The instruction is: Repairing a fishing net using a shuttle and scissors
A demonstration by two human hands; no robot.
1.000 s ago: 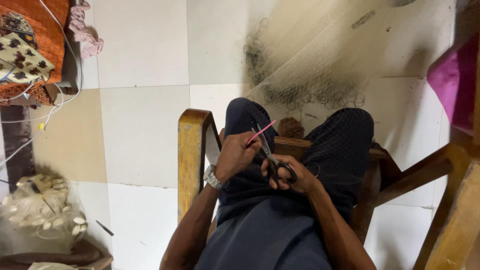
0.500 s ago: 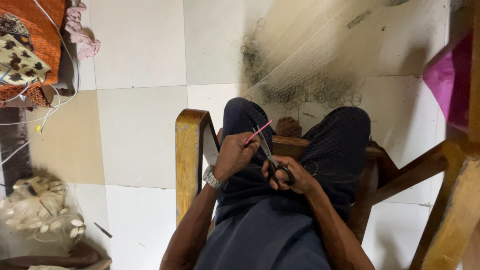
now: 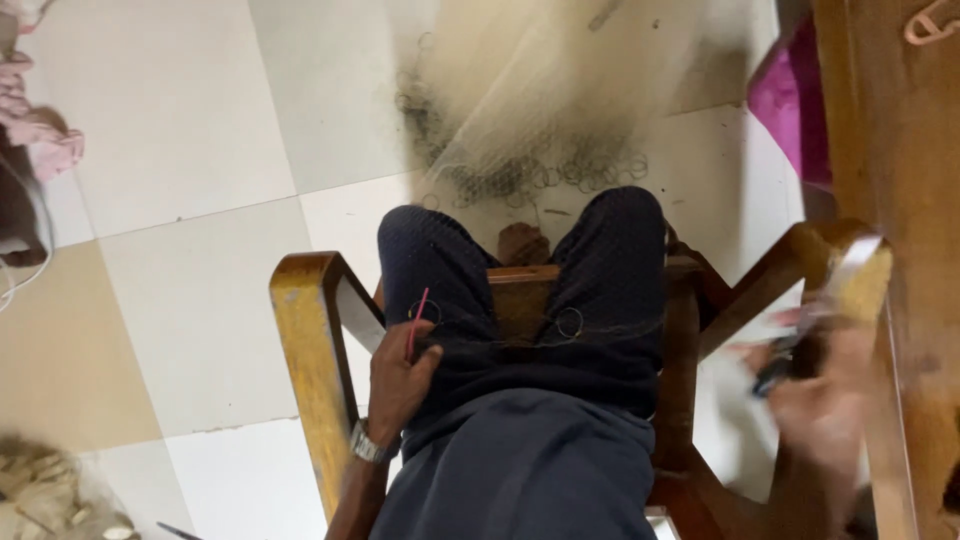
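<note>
Seated on a wooden chair (image 3: 305, 330), gripping a thin red needle (image 3: 416, 322) upright in the closed left hand (image 3: 400, 380) against the lap; right hand (image 3: 815, 400) blurring off rightward, seemingly clutching dark scissors (image 3: 778, 372); fine netting (image 3: 560, 120) trailing forward over the knees.

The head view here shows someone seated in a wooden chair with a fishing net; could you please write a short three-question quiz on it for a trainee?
1. True or false: the left hand holds a thin red needle.
2. Where is the right hand? A. on the lap B. out by the right armrest C. on the floor
3. Fill in: the net spreads over the tiled ____.

Key: 1 true; 2 B, blurred, with a dark tool I cannot identify; 3 floor.
</note>
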